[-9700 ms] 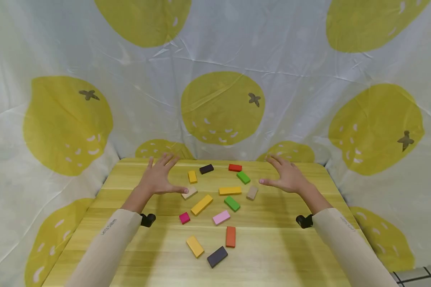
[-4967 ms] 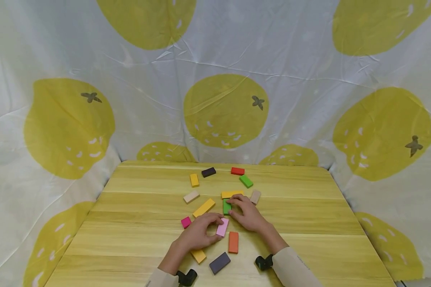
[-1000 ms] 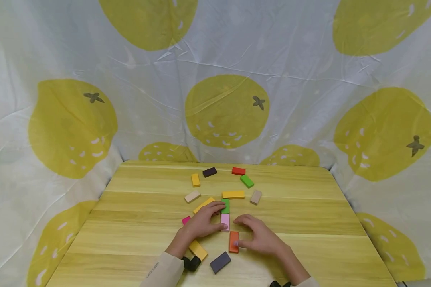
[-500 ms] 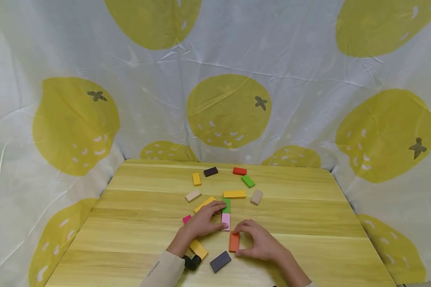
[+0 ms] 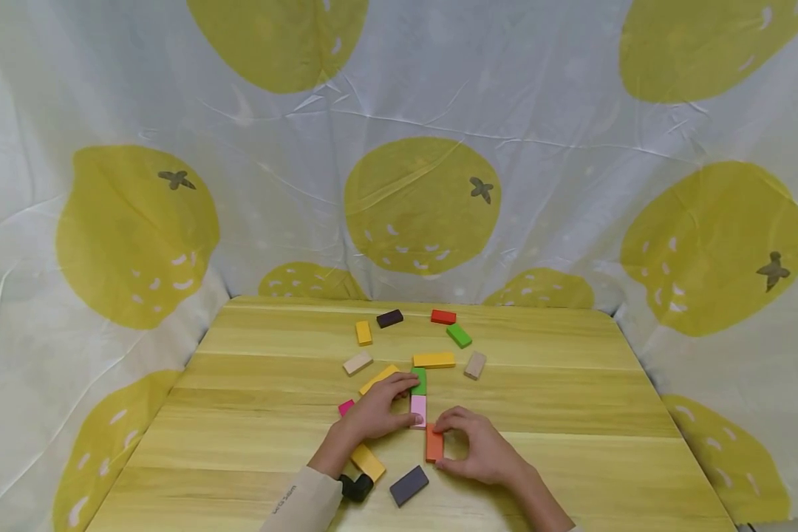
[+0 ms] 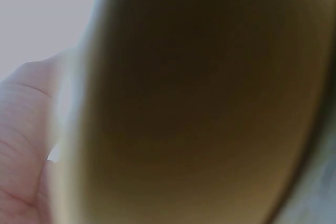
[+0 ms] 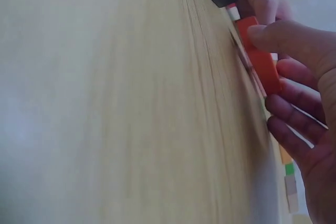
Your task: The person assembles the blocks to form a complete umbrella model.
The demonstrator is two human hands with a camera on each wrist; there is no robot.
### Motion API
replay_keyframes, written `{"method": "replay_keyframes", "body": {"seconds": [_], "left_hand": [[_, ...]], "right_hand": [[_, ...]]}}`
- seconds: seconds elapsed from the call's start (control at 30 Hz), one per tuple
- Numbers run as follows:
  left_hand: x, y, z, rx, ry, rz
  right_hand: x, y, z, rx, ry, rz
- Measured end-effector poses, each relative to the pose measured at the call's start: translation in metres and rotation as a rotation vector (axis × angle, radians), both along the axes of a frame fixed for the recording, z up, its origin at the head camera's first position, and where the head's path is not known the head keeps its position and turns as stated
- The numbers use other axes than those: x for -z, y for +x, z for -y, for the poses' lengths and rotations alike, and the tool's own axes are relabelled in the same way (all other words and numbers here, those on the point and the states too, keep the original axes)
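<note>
Lemon-print curtain (image 5: 558, 111): evenly lit, faint sheen on its creases
Wooden tabletop (image 5: 539, 369): bright in the head view; hazy and soft at left in the right wrist view
Right hand (image 5: 488, 447): soft shadow beside it
Left hand (image 6: 23, 145): next to white glare; dark blur fills most of the left wrist view

Blocks (image 5: 434, 445) lie on the table (image 5: 572, 384), with a cloth (image 5: 552, 199) behind and beside it.

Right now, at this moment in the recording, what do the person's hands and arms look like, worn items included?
The left hand and right hand are ungloved. The left sleeve is pale beige with small dark lettering; a small black device sits by its cuff. Only a pale sliver of the right sleeve shows.
</note>
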State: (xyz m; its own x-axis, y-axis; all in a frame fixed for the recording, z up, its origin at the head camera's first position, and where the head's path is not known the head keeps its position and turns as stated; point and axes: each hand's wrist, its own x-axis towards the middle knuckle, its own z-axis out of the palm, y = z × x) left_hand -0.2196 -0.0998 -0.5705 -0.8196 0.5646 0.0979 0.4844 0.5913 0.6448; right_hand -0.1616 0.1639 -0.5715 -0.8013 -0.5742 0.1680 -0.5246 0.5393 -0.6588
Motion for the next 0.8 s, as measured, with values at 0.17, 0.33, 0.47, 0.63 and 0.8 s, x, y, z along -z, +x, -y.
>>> {"method": "replay_keyframes", "body": {"seconds": [0.17,0.33,0.47,0.63,0.8], "left_hand": [[-0.001,0.0,0.0,0.002,0.0,-0.005],[0.0,0.0,0.0,-0.009,-0.007,0.015],[0.0,0.0,-0.001,-0.012,-0.011,0.014],[-0.001,0.002,-0.001,-0.007,-0.002,-0.006],[-0.003,0.002,-0.001,-0.004,0.006,-0.02]], "right_hand": [[0.001,-0.001,0.002,0.011,-0.025,-0.022],[0.001,0.0,0.001,0.013,-0.042,-0.025],[0.002,0.001,0.003,-0.021,-0.077,-0.042],[0.004,0.003,0.01,-0.056,-0.111,-0.016],[0.003,0.003,0.018,-0.031,-0.094,0.02]]}}
